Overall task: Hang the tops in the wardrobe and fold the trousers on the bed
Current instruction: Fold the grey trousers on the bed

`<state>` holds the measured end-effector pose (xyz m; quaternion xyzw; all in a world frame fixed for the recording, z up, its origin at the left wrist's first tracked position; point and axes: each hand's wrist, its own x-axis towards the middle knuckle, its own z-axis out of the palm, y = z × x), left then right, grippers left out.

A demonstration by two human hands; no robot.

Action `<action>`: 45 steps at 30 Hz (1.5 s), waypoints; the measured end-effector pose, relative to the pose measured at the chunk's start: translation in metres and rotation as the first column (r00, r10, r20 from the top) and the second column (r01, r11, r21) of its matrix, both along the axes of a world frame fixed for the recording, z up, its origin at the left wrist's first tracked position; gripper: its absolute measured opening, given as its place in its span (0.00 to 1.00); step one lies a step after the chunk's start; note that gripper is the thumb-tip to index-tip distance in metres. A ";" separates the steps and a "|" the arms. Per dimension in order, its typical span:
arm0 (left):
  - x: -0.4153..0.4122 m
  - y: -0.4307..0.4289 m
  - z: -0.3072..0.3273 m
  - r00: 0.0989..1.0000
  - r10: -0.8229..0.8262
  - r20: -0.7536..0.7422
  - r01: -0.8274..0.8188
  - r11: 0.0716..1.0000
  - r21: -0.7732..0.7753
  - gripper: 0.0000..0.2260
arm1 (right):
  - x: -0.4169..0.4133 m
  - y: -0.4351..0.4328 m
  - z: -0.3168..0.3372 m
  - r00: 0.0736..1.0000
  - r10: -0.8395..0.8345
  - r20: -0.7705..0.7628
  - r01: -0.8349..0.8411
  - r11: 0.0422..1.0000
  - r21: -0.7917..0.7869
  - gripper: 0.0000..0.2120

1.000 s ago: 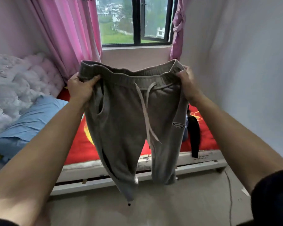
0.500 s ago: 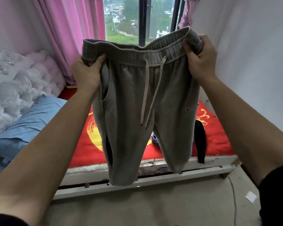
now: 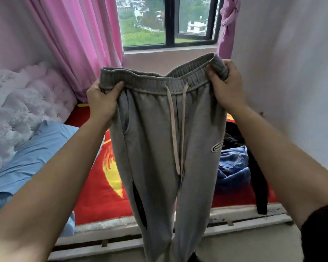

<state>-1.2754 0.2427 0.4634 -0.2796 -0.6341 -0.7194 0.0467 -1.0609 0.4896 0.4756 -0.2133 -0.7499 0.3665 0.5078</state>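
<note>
Grey drawstring trousers (image 3: 159,148) hang in front of me, held up by the waistband over the edge of the bed (image 3: 102,205). My left hand (image 3: 102,101) grips the waistband's left end and my right hand (image 3: 224,86) grips its right end, a little higher. The legs hang straight down and run out of the bottom of the frame. A blue denim garment (image 3: 233,167) and a black garment (image 3: 257,178) lie on the bed's red cover behind the trousers at the right.
A blue pillow (image 3: 36,152) lies against the tufted headboard (image 3: 17,103) at the left. Pink curtains (image 3: 80,44) flank the window (image 3: 169,21). A white wall (image 3: 292,72) stands close on the right. Bare floor (image 3: 244,246) lies below the bed frame.
Both hands have lowered the trousers and the view has tipped down. The legs now hang together and longer, past the bed frame. My grip on the waistband is unchanged.
</note>
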 end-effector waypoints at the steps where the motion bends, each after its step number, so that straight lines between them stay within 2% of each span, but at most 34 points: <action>1: -0.022 0.015 -0.010 1.000 0.002 0.015 -0.002 0.999 -0.033 0.08 | -0.020 0.018 -0.013 0.999 0.023 0.028 -0.022 1.000 -0.021 0.12; 6: -0.115 0.094 -0.052 0.982 0.088 0.170 -0.042 0.966 -0.256 0.07 | -0.124 0.107 -0.073 0.979 0.130 0.160 -0.098 0.976 -0.195 0.09; 10: -0.176 0.141 -0.094 0.971 0.157 0.180 -0.046 0.863 -0.503 0.09 | -0.193 0.164 -0.123 0.914 0.223 0.340 -0.130 0.953 -0.275 0.10; 12: -0.203 0.153 -0.121 0.977 0.186 0.107 -0.064 0.727 -0.683 0.09 | -0.219 0.184 -0.154 0.858 0.254 0.446 -0.125 0.946 -0.299 0.09; 15: -0.236 0.166 -0.164 0.983 0.179 -0.043 -0.116 0.420 -0.900 0.10 | -0.250 0.208 -0.202 0.744 0.235 0.626 -0.098 0.964 -0.245 0.11; 16: -0.245 0.172 -0.179 0.984 0.166 -0.068 -0.123 0.351 -0.928 0.10 | -0.260 0.215 -0.219 0.698 0.210 0.685 -0.088 0.974 -0.209 0.12; 18: -0.261 0.184 -0.216 0.989 0.127 -0.074 -0.110 0.306 -0.946 0.08 | -0.276 0.225 -0.250 0.597 0.134 0.791 -0.068 0.991 -0.117 0.14; 20: -0.276 0.198 -0.256 0.993 0.101 -0.069 -0.097 0.314 -0.944 0.08 | -0.291 0.231 -0.281 0.538 0.063 0.841 -0.026 0.998 -0.057 0.16; 28: -0.342 0.249 -0.411 0.991 0.128 -0.031 -0.076 0.366 -0.928 0.09 | -0.356 0.271 -0.421 0.494 -0.048 0.868 0.096 0.995 0.000 0.16; 34: -0.414 0.303 -0.478 0.977 0.207 -0.052 -0.149 0.489 -0.859 0.11 | -0.420 0.317 -0.500 0.583 -0.085 0.808 0.168 0.986 -0.017 0.14; 35: -0.423 0.312 -0.487 0.974 0.223 -0.036 -0.154 0.538 -0.829 0.14 | -0.430 0.322 -0.513 0.627 -0.077 0.775 0.186 0.981 -0.053 0.16; 37: -0.427 0.322 -0.510 0.971 0.239 0.017 -0.140 0.626 -0.767 0.26 | -0.443 0.320 -0.539 0.704 0.006 0.711 0.178 0.967 -0.185 0.28; 38: -0.423 0.323 -0.525 0.973 0.230 0.015 -0.139 0.638 -0.758 0.33 | -0.444 0.313 -0.554 0.693 0.054 0.719 0.150 0.964 -0.218 0.34; 39: -0.415 0.322 -0.543 0.979 0.201 -0.019 -0.141 0.613 -0.777 0.37 | -0.440 0.304 -0.571 0.642 0.094 0.761 0.117 0.969 -0.218 0.37; 40: -0.404 0.318 -0.564 0.987 0.144 -0.069 -0.137 0.546 -0.826 0.39 | -0.433 0.292 -0.590 0.564 0.108 0.819 0.077 0.980 -0.182 0.37; 41: -0.391 0.311 -0.587 0.993 0.064 -0.095 -0.113 0.431 -0.895 0.38 | -0.425 0.279 -0.611 0.477 0.097 0.873 0.019 0.993 -0.120 0.36; 43: -0.368 0.290 -0.631 0.997 -0.076 -0.021 -0.011 0.132 -0.991 0.35 | -0.407 0.256 -0.649 0.276 0.034 0.960 -0.108 0.994 -0.004 0.37; 44: -0.361 0.280 -0.650 0.994 -0.102 0.026 0.028 0.015 -0.999 0.34 | -0.401 0.249 -0.667 0.187 0.007 0.982 -0.152 0.988 0.022 0.38; 45: -0.358 0.271 -0.666 0.993 -0.111 0.039 0.034 -0.043 -0.999 0.33 | -0.397 0.243 -0.681 0.127 -0.015 0.992 -0.179 0.983 0.038 0.40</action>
